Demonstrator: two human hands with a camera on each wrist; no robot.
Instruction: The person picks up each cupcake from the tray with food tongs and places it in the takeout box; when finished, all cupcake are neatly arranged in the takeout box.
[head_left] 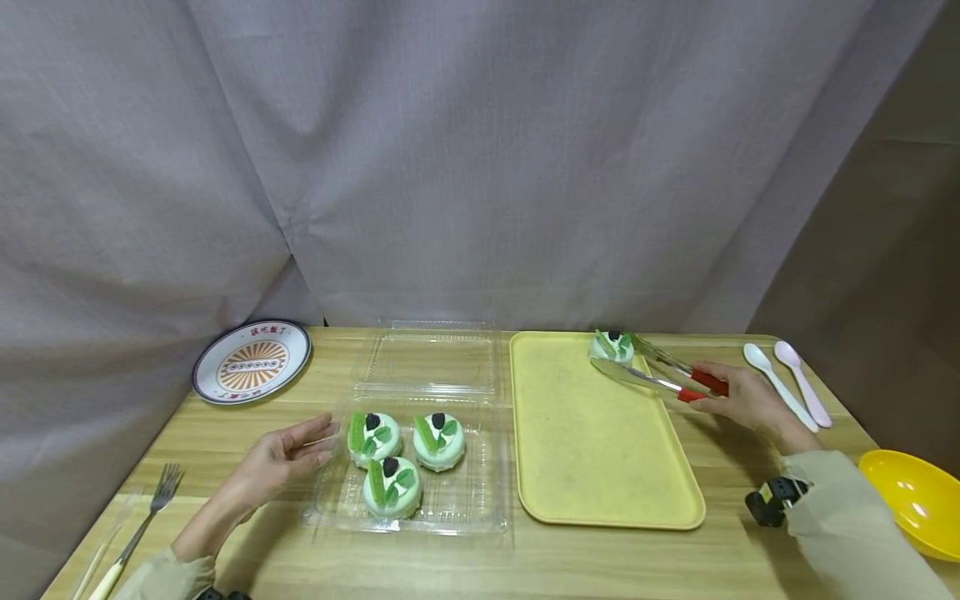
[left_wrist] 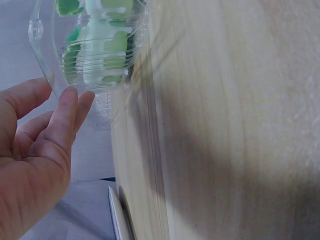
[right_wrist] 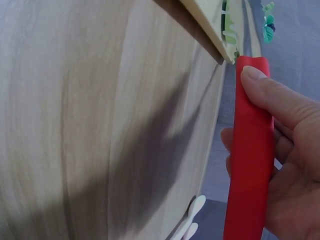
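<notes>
My right hand (head_left: 738,400) grips metal tongs (right_wrist: 248,150) by their red handles, thumb pressed on one arm. The tongs' tips straddle a pale green cake (head_left: 602,350) at the tray's far right corner; whether they squeeze it I cannot tell. Under that cake is a yellow tray (head_left: 600,450). To its left, a clear plastic box (head_left: 468,500) lies with its lid (head_left: 431,362) folded back. Several similar cakes (head_left: 439,442) sit in the box, topped with green pieces and a dark berry. My left hand (head_left: 281,458) is beside the box's left rim, fingers loosely extended, fingertips at the rim.
A patterned plate (head_left: 252,363) lies at the far left, a fork (head_left: 150,512) at the near left. White (head_left: 780,387) and pink (head_left: 804,383) spoons lie right of the tray. A yellow bowl (head_left: 915,500) stands at the right edge. A grey curtain (head_left: 480,167) hangs behind the table.
</notes>
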